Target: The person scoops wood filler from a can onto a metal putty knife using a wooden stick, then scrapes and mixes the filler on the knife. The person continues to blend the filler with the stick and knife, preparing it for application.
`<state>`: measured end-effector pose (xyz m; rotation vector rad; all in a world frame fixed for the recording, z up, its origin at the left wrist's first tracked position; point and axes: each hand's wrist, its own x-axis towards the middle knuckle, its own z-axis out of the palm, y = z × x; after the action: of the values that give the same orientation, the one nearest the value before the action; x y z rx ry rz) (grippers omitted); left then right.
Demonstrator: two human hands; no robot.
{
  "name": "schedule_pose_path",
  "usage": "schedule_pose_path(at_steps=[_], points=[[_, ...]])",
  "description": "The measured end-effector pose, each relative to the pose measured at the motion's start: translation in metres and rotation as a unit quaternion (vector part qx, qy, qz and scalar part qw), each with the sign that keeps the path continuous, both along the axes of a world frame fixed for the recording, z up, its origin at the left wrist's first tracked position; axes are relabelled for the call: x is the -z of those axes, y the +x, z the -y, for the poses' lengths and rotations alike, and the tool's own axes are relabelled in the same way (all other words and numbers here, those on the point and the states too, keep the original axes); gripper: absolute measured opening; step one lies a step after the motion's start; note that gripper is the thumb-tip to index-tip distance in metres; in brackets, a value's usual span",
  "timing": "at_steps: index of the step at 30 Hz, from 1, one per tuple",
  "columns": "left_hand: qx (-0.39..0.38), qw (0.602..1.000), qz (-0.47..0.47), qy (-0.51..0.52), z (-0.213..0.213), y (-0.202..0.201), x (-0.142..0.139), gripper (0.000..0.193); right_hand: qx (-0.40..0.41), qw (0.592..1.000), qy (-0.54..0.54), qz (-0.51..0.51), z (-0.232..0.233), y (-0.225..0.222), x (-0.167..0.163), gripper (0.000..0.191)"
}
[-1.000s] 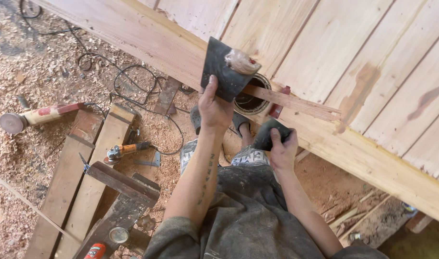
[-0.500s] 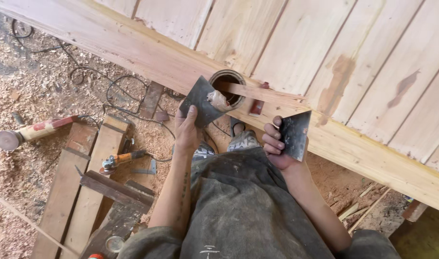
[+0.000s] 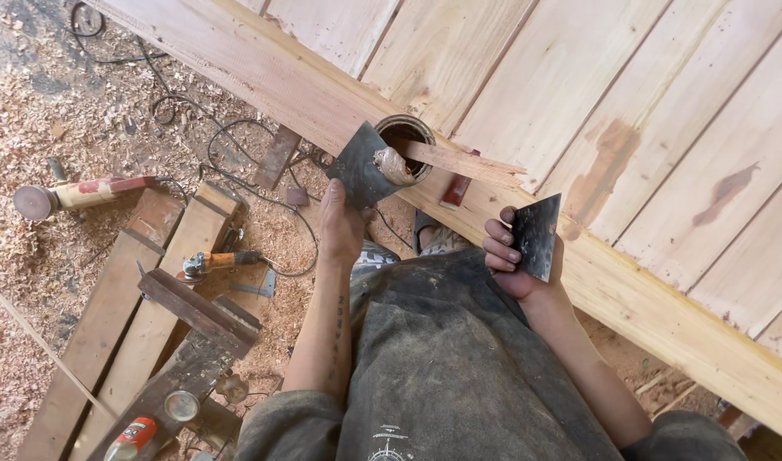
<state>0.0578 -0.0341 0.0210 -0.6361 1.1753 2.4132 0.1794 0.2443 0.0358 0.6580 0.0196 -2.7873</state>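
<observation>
My left hand (image 3: 340, 229) holds a dark metal scraper (image 3: 359, 168) with a lump of brown filler paste (image 3: 394, 166) on its blade. The blade rests beside a round tin (image 3: 405, 139) standing on the edge of a large pale wooden panel (image 3: 493, 77). A thin wooden stick (image 3: 464, 162) lies across the tin. My right hand (image 3: 512, 257) grips a second dark scraper (image 3: 538, 235), held upright over the panel's front rail. Brown filler patches (image 3: 604, 166) mark the boards.
Sawdust covers the ground at left. Two angle grinders (image 3: 79, 194) (image 3: 213, 263) lie there with black cables (image 3: 228, 137). Planks and a dark board (image 3: 164, 316) lie at lower left, with a small bottle (image 3: 133, 434) and a red object (image 3: 456, 189) by the rail.
My left hand has lowered its scraper to the tin, paste on the blade. My right hand lifted its scraper and moved right, over the rail.
</observation>
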Motion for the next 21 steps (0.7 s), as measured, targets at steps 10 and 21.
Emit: schedule_pose_path(at_steps=[10, 21], points=[[0.254, 0.839, -0.365, -0.314, -0.072, 0.082, -0.138, 0.019, -0.008, 0.991, 0.091, -0.102, -0.001, -0.005, -0.053, 0.03], [0.34, 0.895, -0.224, -0.183, -0.137, 0.077, -0.179, 0.029, 0.025, 0.915, 0.368, -0.163, -0.016, -0.006, -0.082, 0.042]])
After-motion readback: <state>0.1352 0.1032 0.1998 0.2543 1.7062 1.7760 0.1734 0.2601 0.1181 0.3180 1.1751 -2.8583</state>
